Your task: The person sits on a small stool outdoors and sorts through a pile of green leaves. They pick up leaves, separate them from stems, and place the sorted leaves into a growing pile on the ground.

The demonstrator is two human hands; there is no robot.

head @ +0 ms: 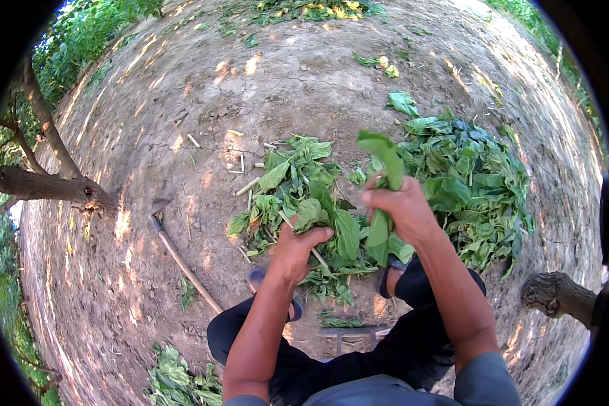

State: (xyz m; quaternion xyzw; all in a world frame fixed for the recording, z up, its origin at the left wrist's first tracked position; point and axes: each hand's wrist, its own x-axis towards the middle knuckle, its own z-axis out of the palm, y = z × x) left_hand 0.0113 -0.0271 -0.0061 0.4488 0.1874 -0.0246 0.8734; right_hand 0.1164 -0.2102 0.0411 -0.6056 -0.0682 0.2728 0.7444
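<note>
Before me on the soil lies a loose pile of green leaves [284,185], with pale cut stems among them. My left hand [297,251] is low over this pile, its thumb and fingers around a pale leaf stem [320,259]. Broad leaves around those fingers hide part of the grip. Higher and to the right, my right hand [403,208] is closed around large green leaves [385,152]. One blade stands up above the fist and another hangs below it. A larger heap of leaves [479,188] lies just right of that hand.
A hoe [182,259] rests on the ground at left. Cut branch stubs jut in from the left [56,185] and right [558,299]. More leaves [182,380] lie at lower left, and another leaf pile [314,11] is far ahead. A low metal frame [352,331] stands between my legs.
</note>
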